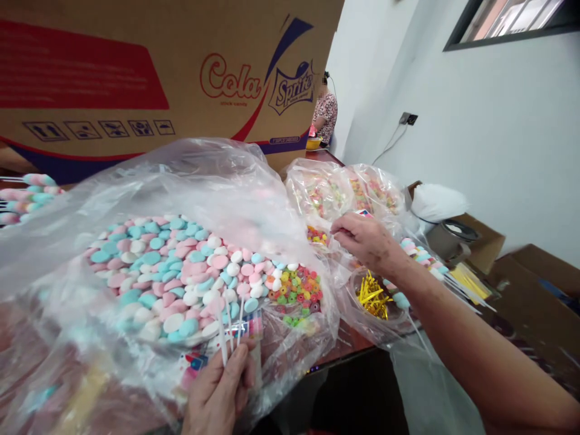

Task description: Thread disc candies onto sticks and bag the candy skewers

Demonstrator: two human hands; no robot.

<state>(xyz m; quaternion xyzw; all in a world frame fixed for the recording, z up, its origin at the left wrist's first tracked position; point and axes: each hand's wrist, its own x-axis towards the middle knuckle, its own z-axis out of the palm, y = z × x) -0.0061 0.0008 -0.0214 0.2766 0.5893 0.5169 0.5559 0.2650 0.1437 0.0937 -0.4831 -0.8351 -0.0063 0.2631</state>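
Note:
My left hand [220,389] is at the near edge, fingers pinched on a few thin white sticks [226,329] that point up toward a big clear bag of pink, blue and white marshmallow discs [172,272]. My right hand [365,238] reaches out over a pile of small coloured ring candies [317,235], fingers curled together as in a pinch; what they hold is hidden. More coloured rings [296,290] lie at the edge of the marshmallow bag.
A large Cola/Sprite carton [149,72] stands behind the bags. Yellow twist ties [371,296] lie in a clear bag at right, beside finished marshmallow skewers [421,254]. More skewers [29,193] lie far left. Another person [325,115] stands at the back.

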